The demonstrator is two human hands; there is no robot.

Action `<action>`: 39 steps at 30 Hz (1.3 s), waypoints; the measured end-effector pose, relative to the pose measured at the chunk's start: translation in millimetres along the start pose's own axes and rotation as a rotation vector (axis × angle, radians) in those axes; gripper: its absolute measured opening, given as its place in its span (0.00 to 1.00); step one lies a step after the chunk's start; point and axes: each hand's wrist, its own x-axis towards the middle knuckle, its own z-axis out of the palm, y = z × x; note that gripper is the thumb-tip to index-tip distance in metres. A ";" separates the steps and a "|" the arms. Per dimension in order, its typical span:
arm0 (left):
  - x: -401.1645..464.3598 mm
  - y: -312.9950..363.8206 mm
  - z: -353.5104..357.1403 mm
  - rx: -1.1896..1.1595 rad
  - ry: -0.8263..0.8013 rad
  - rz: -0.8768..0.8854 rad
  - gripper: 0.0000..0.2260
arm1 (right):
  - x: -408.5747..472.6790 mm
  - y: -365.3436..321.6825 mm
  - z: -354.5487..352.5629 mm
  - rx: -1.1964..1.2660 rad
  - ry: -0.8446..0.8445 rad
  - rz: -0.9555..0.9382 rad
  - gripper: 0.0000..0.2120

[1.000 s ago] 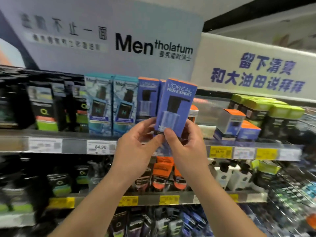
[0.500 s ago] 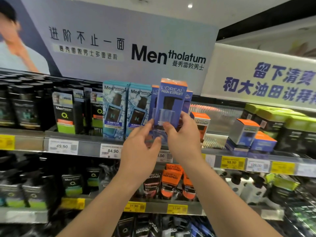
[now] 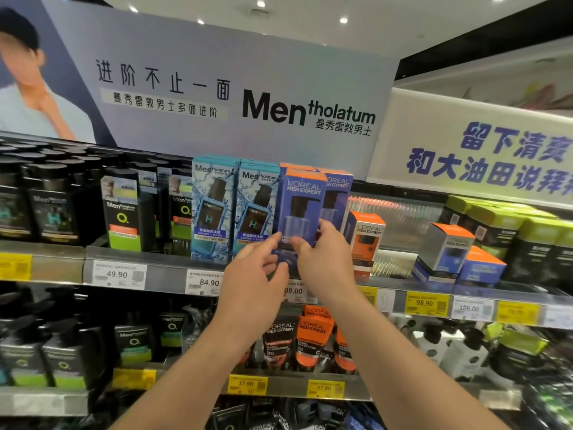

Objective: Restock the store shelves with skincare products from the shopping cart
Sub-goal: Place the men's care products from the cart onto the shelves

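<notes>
Blue box [image 3: 299, 212] upright on shelf [image 3: 167, 262], right hand [image 3: 325, 262] pinching its lower edge, left hand [image 3: 251, 280] fingers loosely spread, touching box front.

Both arms reach up, left hand [image 3: 252, 274] loosely open (right hand [image 3: 325, 259] gripping).

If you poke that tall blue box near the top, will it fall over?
Probably, yes. The blue L'Oreal box is tall and narrow, so a high push would likely tip it. Neighbouring boxes might catch it sideways. It looks like stiff cardboard, so the right hand shouldn't crush it.
</notes>
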 end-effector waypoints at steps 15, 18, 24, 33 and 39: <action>2.6 -6.0 -1.4 0.031 -0.041 0.033 0.21 | -6.3 -10.0 -8.8 -0.086 -0.057 0.019 0.24; 1.6 -5.9 -0.9 0.022 -0.030 0.037 0.20 | -11.0 -10.2 -11.9 -0.066 -0.073 0.046 0.27; -2.7 -1.2 0.0 -0.002 -0.021 0.044 0.15 | -23.2 -14.9 -18.0 -0.008 -0.038 0.027 0.28; -14.1 14.2 1.0 -0.097 -0.041 0.083 0.10 | -45.6 -25.3 -38.2 0.132 0.037 -0.007 0.26; -25.6 30.1 4.6 -0.181 -0.077 0.148 0.08 | -66.1 -32.5 -58.2 0.161 0.086 -0.068 0.21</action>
